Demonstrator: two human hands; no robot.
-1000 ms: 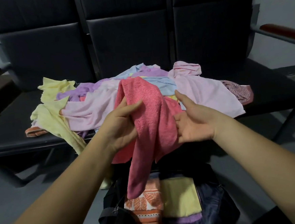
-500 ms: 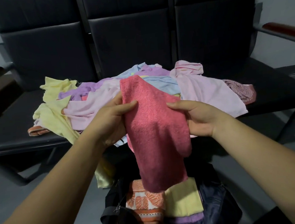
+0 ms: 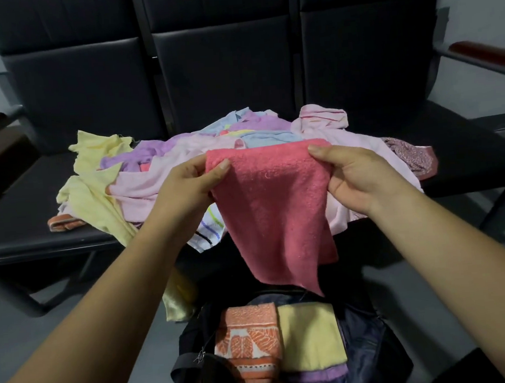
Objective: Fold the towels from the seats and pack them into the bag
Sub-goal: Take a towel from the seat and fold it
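Above the open bag (image 3: pixel 373 339), we hold a coral towel (image 3: pixel 273 207) by its top edge, our left hand (image 3: pixel 184 190) pinching one corner and our right hand (image 3: pixel 356 177) pinching the other. It hangs free, its lower tip just over the bag, and hides part of the heap of loose towels (image 3: pixel 165 174) on the black seats (image 3: pixel 21 230) behind. In the bag, a folded orange patterned towel (image 3: pixel 248 339) and a folded yellow towel (image 3: pixel 311 340) lie side by side. A striped towel (image 3: pixel 206 231) droops off the seat edge beside our left wrist.
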